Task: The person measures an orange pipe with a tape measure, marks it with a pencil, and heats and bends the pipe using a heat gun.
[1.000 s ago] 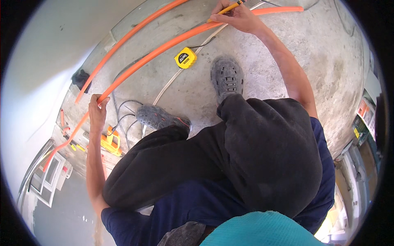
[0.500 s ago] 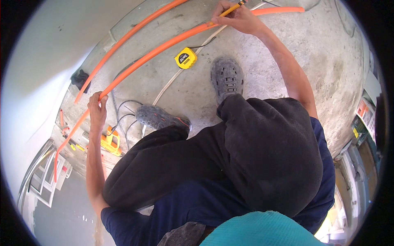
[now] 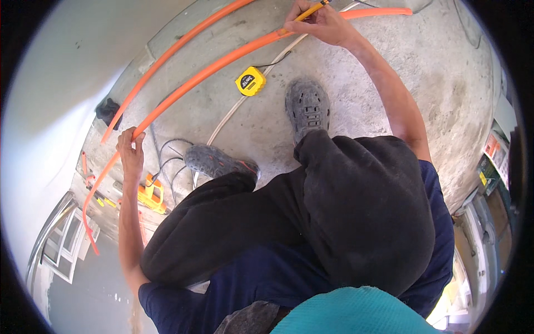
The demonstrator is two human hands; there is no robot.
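A long orange pipe [image 3: 211, 69] runs aslant in front of me, bending down at its left end. My left hand [image 3: 131, 157] is closed around it near that end. My right hand [image 3: 325, 25] pinches a yellow pencil [image 3: 308, 16], its lower end at the pipe's surface near the top of the view. Whether the tip touches the pipe I cannot tell. Between the pipe and my feet, a yellow tape measure [image 3: 250, 82] lies on the floor beside a pale cable [image 3: 227, 118].
A second orange pipe [image 3: 167, 57] lies beyond the first, near the white wall. By my left forearm are a yellow-orange power tool [image 3: 151, 195] and dark cords [image 3: 161, 149]. A dark cloth-like lump [image 3: 107, 111] sits by the wall. Grey clogs [image 3: 307, 106] are on my feet.
The pipe's hanging left end has swung right and slightly down, and my left hand has shifted a little. My right hand keeps the pencil at nearly the same spot.
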